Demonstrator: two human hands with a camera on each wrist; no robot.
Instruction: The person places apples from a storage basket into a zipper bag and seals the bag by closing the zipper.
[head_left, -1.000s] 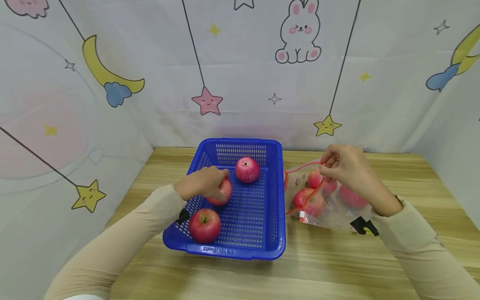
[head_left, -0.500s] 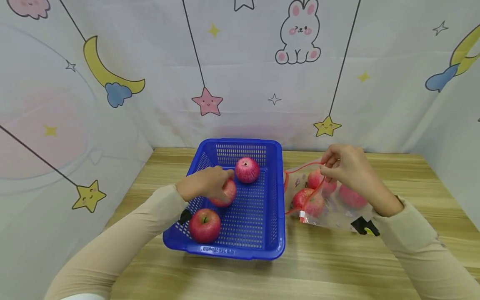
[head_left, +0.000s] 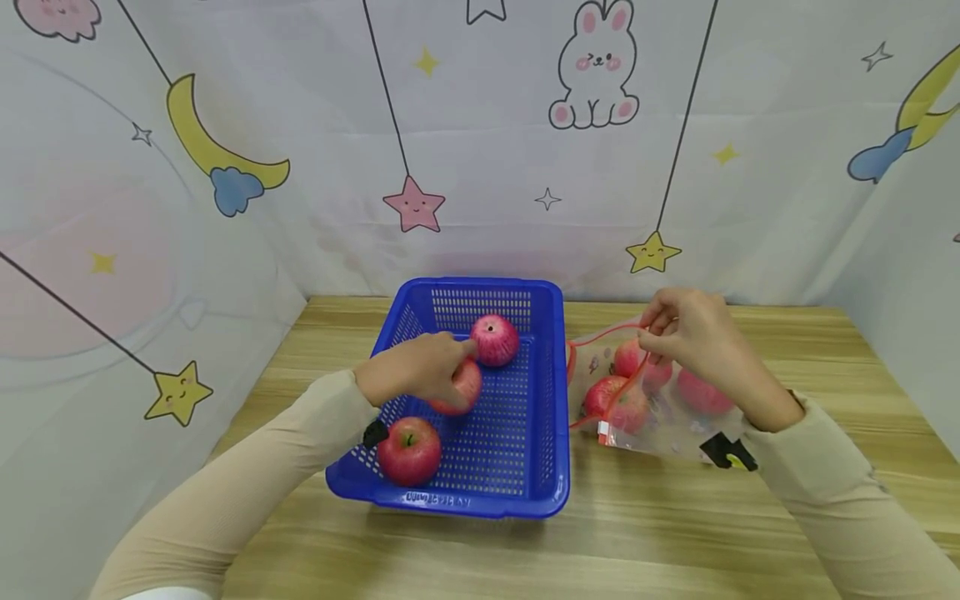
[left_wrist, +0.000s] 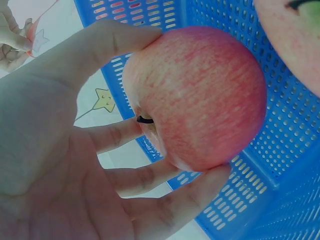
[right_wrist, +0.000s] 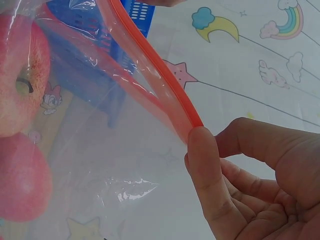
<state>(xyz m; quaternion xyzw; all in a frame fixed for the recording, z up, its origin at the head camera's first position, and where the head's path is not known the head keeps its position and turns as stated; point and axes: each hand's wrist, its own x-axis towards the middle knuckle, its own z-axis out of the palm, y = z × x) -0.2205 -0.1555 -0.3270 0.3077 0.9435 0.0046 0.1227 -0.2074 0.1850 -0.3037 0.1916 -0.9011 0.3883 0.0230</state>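
Note:
My left hand (head_left: 423, 367) grips a red apple (left_wrist: 200, 100) over the blue plastic basket (head_left: 551, 467); thumb and fingertips curl round its sides in the left wrist view. Two more apples lie in the basket: one at the back (head_left: 495, 340), its blossom end up, and one at the near left (head_left: 409, 452), stem up. On the right, my right hand (head_left: 693, 342) pinches the orange-red zip edge of a clear zip bag (head_left: 660, 442) between thumb and index finger. Several apples (right_wrist: 22, 175) lie inside the bag, whose mouth faces the basket.
Basket and bag stand on a wood-grain table (head_left: 645, 533), the bag's mouth close against the basket's right side. A white cloth backdrop (head_left: 480, 150) printed with stars, moons and a rabbit hangs behind the table and along its sides.
My left hand has shifted slightly right with the gripped apple, towards the back apple. The right hand and the bag have stayed nearly still.

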